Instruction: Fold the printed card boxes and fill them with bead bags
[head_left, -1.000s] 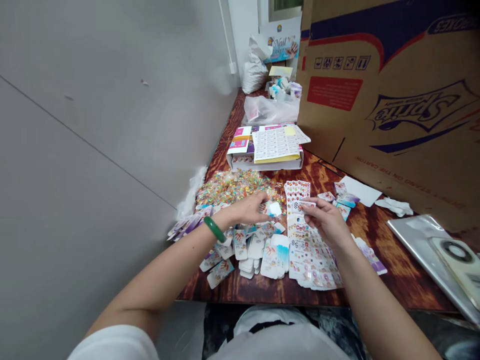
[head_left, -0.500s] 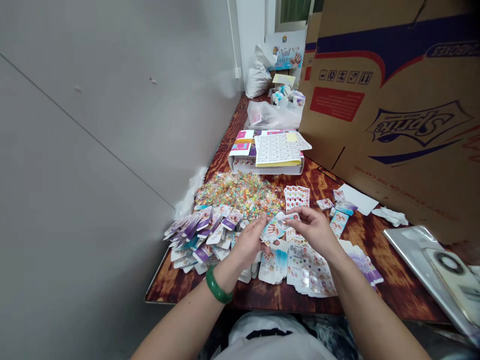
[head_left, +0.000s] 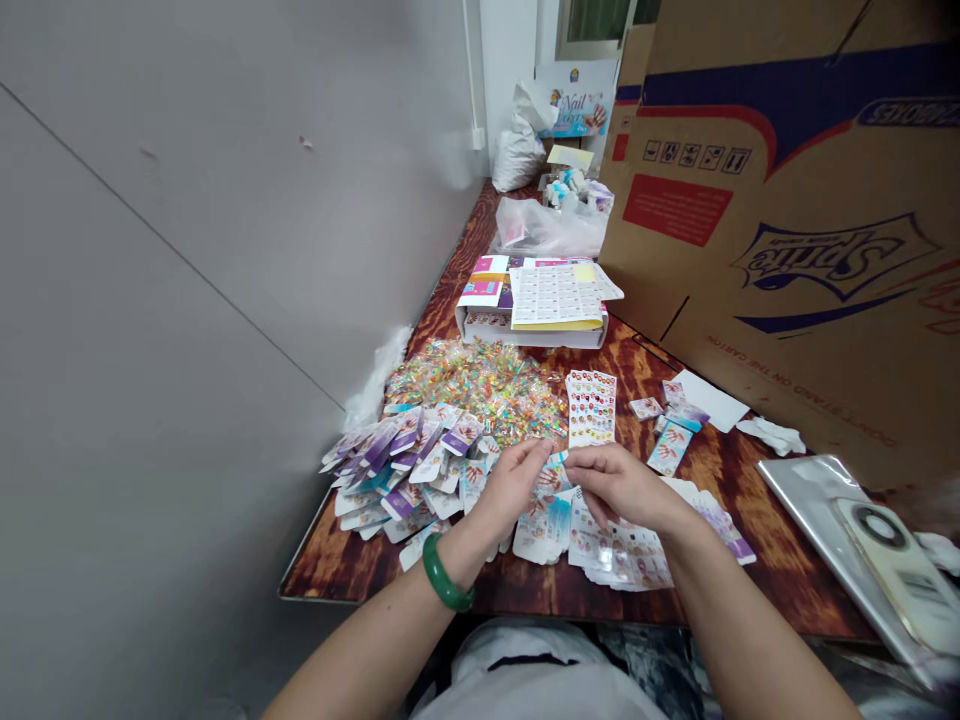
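Both hands meeting just above the near table edge (head_left: 360,585): left hand (head_left: 510,488) and right hand (head_left: 619,485) pinching one small printed card (head_left: 553,477) between fingertips (apparently to fold or fit it), over sticker sheets (head_left: 615,548). Heaped cards (head_left: 409,455) and colourful packets (head_left: 480,385) left, within easy reach.

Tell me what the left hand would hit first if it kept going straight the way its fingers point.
The left hand points up and to the right, toward the small card pinched between both hands. That card comes first, then the fingers of the right hand. Depth is hard to judge here.
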